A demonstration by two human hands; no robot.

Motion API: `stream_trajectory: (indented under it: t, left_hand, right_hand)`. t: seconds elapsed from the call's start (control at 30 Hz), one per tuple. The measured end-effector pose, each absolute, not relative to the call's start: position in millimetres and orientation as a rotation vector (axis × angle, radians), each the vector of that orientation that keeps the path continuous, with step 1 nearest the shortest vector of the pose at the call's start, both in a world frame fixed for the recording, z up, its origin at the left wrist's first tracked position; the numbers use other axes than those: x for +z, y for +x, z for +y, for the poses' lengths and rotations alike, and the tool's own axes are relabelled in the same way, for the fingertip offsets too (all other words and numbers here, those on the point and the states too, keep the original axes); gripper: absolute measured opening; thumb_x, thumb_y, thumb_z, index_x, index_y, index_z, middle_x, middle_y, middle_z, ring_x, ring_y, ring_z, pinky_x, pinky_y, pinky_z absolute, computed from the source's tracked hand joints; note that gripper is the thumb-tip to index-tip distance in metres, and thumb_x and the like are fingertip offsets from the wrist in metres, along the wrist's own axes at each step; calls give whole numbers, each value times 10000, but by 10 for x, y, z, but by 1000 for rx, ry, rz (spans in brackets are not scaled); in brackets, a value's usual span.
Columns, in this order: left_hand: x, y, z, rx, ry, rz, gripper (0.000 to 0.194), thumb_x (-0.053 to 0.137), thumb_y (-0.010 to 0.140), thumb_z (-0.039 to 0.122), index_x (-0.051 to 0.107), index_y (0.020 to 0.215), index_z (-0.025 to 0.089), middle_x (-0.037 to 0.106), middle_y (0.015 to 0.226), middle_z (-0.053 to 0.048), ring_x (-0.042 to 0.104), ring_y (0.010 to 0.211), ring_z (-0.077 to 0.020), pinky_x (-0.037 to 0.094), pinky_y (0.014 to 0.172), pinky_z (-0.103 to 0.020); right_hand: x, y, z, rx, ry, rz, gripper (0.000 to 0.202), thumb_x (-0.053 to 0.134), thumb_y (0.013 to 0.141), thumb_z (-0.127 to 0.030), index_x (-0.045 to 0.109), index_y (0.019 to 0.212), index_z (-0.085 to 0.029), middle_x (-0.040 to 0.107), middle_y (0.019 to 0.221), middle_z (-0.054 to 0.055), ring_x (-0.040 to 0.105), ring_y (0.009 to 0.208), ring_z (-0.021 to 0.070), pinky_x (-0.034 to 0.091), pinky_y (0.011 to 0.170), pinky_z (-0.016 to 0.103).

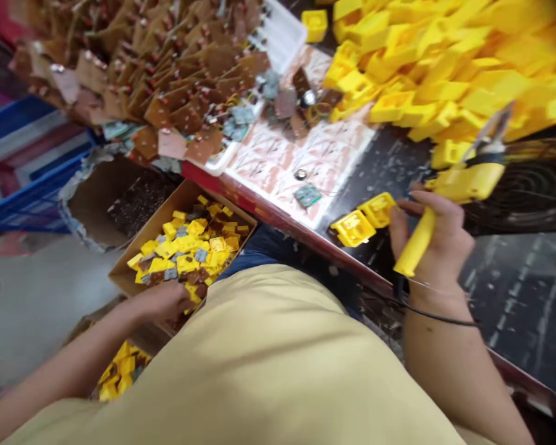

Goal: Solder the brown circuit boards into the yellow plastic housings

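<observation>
The yellow-handled soldering iron (419, 238), judged light and stiff, is gripped by its handle in the closed right hand (433, 238), just beside two yellow housings (366, 219) on the surface (514, 296), while the left hand (164, 303) is lowered, fingers curled, into the cardboard box (134, 259) of small parts.

You sit at a dark worktable (528, 290) with a red front edge (278, 213); pale grey floor (32, 303) lies beside you (blue crates (23, 161) stand beyond it).
</observation>
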State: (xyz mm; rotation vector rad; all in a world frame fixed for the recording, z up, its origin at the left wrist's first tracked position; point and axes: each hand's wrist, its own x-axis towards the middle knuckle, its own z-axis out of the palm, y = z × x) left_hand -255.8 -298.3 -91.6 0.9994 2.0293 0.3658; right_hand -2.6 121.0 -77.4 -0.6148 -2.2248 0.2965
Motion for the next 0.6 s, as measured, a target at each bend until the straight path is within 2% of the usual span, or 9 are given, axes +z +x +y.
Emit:
stream_trajectory:
  t: [0.07, 0.1, 0.13, 0.23, 0.33, 0.4, 0.5, 0.53, 0.6]
  left_hand:
    - [-734, -2560, -2407, 377, 1216, 1933, 246, 630, 882, 409, 730, 703, 273, 722, 675, 27, 667, 624, -156, 508, 616, -257]
    - [-632, -2556, -2104, 429, 1318, 2008, 274, 544, 940, 397, 761, 842, 262, 774, 848, -22, 708, 785, -187, 535, 738, -295]
    - [-528, -2549, -1801, 554, 1529, 2145, 313, 495, 972, 379, 770, 933, 235, 784, 934, -63, 717, 863, -203, 541, 803, -320]
    - [-271, -2521, -977, 840, 2039, 2285, 275, 510, 988, 309, 760, 1044, 209, 776, 1061, -83, 691, 1015, -214, 505, 968, -365]
    - [-190, -2483, -386, 801, 2163, 2205, 308, 600, 936, 385, 730, 1125, 180, 733, 1215, -105, 615, 1198, -279, 440, 1065, -440]
    - [-233, -2469, -143, 696, 2151, 2124, 269, 639, 903, 373, 741, 1045, 169, 734, 1214, -101, 602, 1220, -304, 418, 1069, -468]
    - [-335, -2487, 37, 614, 2080, 2020, 157, 628, 903, 288, 745, 888, 183, 779, 1055, -58, 653, 1126, -273, 391, 1068, -477]
    - [-356, -2501, 61, 632, 2050, 1978, 150, 620, 908, 269, 743, 872, 190, 787, 996, -38, 674, 1068, -245, 372, 1090, -475]
    - [-363, -2525, 77, 707, 1985, 1874, 140, 617, 908, 253, 744, 885, 200, 792, 931, -5, 698, 968, -192, 318, 1148, -467]
  right_hand:
    - [-723, -47, 1192, 273, -612, -2239, 380, 755, 867, -268, 611, 1216, -228, 713, 1230, 124, 749, 966, 210, 603, 850, 295]
    - [-680, -49, 1173, 268, -604, -2242, 391, 758, 866, -261, 606, 1225, -228, 710, 1237, 129, 737, 1029, 217, 597, 901, 308]
    - [-628, -42, 1148, 269, -593, -2241, 407, 761, 865, -252, 599, 1238, -227, 707, 1241, 134, 721, 1083, 223, 585, 951, 324]
    - [-463, 39, 1045, 295, -543, -2245, 497, 780, 853, -243, 556, 1296, -234, 693, 1263, 147, 704, 1127, 233, 566, 1020, 368]
    - [-357, 118, 909, 296, -487, -2298, 614, 831, 809, -293, 519, 1336, -246, 693, 1257, 148, 694, 1139, 260, 567, 1004, 408]
    - [-350, 115, 809, 269, -470, -2353, 649, 858, 778, -356, 524, 1324, -247, 705, 1232, 139, 678, 1153, 286, 552, 980, 433]
    - [-421, 26, 698, 233, -468, -2405, 654, 843, 763, -499, 549, 1289, -245, 718, 1185, 114, 683, 1065, 296, 538, 880, 438]
    - [-454, -9, 684, 227, -466, -2417, 622, 824, 782, -514, 559, 1280, -253, 722, 1159, 95, 685, 1023, 284, 532, 839, 424]
    - [-501, -55, 695, 224, -458, -2442, 504, 787, 843, -449, 582, 1269, -273, 726, 1114, 58, 683, 987, 258, 520, 789, 391]
